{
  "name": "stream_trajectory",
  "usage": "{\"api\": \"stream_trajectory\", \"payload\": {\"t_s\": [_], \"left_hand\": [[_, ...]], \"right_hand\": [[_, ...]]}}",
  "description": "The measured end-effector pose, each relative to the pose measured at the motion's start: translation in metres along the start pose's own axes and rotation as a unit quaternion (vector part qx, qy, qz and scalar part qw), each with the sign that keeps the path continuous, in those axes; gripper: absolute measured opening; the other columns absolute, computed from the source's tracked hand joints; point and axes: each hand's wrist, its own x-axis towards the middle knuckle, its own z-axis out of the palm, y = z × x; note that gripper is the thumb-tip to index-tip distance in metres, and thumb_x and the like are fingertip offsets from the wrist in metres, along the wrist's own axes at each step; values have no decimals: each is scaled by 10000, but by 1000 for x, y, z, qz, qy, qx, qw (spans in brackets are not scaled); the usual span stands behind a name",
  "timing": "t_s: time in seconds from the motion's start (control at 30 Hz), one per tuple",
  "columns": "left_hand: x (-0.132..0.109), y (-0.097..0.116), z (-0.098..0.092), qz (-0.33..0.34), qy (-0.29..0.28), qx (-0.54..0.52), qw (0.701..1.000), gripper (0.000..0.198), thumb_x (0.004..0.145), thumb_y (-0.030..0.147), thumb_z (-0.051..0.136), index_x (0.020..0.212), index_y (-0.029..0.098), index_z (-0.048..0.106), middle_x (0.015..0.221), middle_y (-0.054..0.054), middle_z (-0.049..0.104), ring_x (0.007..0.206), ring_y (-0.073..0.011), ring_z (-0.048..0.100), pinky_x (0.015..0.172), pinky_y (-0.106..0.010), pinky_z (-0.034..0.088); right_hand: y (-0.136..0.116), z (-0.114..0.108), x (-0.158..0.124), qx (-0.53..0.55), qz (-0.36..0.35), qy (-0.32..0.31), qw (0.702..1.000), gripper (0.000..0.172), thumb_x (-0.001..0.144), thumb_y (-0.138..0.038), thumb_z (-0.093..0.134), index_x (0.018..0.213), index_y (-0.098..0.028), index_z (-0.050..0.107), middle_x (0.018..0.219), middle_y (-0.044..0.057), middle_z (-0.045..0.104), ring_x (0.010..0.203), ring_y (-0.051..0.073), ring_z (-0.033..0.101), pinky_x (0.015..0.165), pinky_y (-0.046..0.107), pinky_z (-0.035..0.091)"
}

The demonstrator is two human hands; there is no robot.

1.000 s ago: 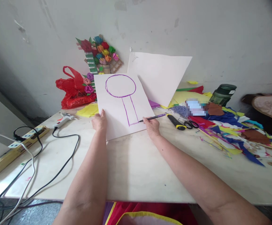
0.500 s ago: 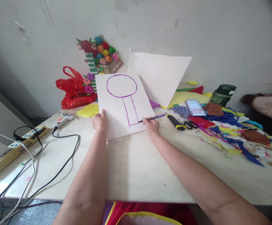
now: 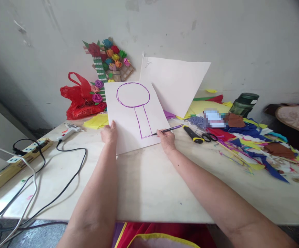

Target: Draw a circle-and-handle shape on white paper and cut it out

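Observation:
A white sheet of paper or card (image 3: 126, 127) is held tilted up above the table. On it, in purple line, are a large circle and a long narrow shape below it. My left hand (image 3: 109, 133) is closed on the sheet's left edge, thumb in front and fingers hidden behind. At the lower right edge my right hand (image 3: 167, 138) grips a purple marker pen (image 3: 172, 128). The pen's dark tip points left, at the bottom line of the narrow shape. Some fingers of the right hand are hidden behind the sheet.
Behind stands a larger white board (image 3: 180, 82). To the right are a yellow-black utility knife (image 3: 192, 134), scissors (image 3: 209, 137), grey yarn (image 3: 198, 122), a green bottle (image 3: 244, 104) and coloured scraps (image 3: 263, 148). Leftward lie a power strip (image 3: 33, 151), glue gun (image 3: 70, 132) and red bag (image 3: 81, 100).
The view has shifted very slightly, so most things appear a little further left. Both hands keep their hold on the sheet and pen, and the drawing looks the same.

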Motion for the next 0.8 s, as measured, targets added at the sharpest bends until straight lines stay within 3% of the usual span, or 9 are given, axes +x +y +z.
{"api": "stream_trajectory", "payload": {"t_s": [0.8], "left_hand": [[0, 0, 0, -5, -7, -9, 1000, 450, 819, 526, 403, 825, 151, 651, 941, -176, 678, 948, -305, 608, 786, -398, 460]], "right_hand": [[4, 0, 3, -8, -7, -5, 1000, 211, 662, -396, 600, 579, -207, 640, 541, -1, 634, 627, 190, 629, 683, 305, 500]]}}
